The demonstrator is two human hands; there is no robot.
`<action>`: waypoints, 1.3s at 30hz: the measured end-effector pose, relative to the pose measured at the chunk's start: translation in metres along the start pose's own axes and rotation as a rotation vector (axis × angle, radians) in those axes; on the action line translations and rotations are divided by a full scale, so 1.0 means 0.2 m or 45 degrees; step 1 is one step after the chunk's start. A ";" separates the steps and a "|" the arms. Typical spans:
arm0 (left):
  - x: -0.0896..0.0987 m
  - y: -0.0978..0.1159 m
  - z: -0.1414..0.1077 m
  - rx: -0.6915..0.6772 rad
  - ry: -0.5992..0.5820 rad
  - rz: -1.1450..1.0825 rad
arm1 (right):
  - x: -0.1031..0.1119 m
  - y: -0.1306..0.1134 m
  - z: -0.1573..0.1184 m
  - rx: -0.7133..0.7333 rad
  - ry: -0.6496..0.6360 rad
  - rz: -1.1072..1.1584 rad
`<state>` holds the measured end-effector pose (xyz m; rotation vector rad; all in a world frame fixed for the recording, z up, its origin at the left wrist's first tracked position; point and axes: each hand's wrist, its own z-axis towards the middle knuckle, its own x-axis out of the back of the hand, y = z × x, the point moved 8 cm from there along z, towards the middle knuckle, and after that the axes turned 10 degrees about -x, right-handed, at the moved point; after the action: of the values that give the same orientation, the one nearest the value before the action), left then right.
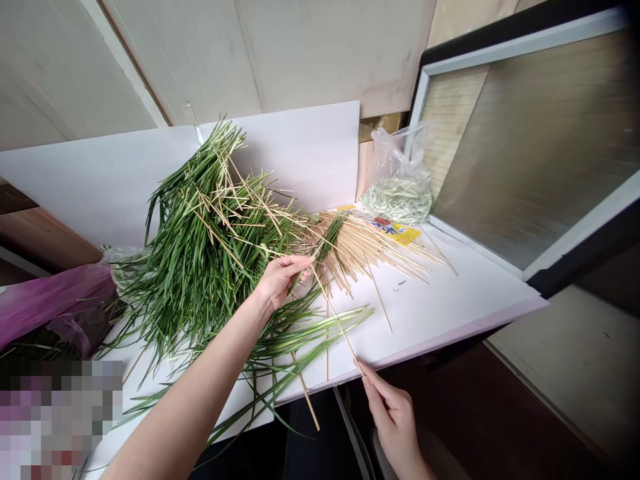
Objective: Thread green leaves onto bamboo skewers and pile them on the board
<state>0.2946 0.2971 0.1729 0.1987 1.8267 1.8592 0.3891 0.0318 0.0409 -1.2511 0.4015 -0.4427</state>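
bamboo skewers (360,250), yellow packet (385,227) — lettering unreadable

a plastic bag (397,183) of greens sits behind a yellow packet (385,227)

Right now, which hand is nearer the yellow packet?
Left. The left hand is over the white board, across the sticks from the yellow packet; the right hand is farther off, below the board's front edge.

An indoor workroom, home or workshop I cannot tell; beside the white table (450,300) stands a white-framed glass panel (530,147); behind the table, a beige panelled wall (260,53).
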 end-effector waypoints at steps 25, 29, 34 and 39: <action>0.00 0.02 0.00 -0.057 0.007 -0.001 | 0.00 0.01 0.01 -0.021 -0.014 0.011; 0.01 0.03 -0.01 -0.092 0.031 0.029 | 0.00 0.00 0.01 -0.016 -0.008 0.005; 0.01 0.05 -0.02 -0.137 0.060 0.028 | 0.00 -0.02 0.01 -0.006 -0.001 0.005; 0.01 0.05 -0.02 -0.132 0.071 -0.027 | 0.00 -0.02 0.01 -0.032 -0.006 0.024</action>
<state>0.2876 0.2945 0.1807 0.0910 1.7563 1.9567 0.3895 0.0314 0.0456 -1.2712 0.4157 -0.4201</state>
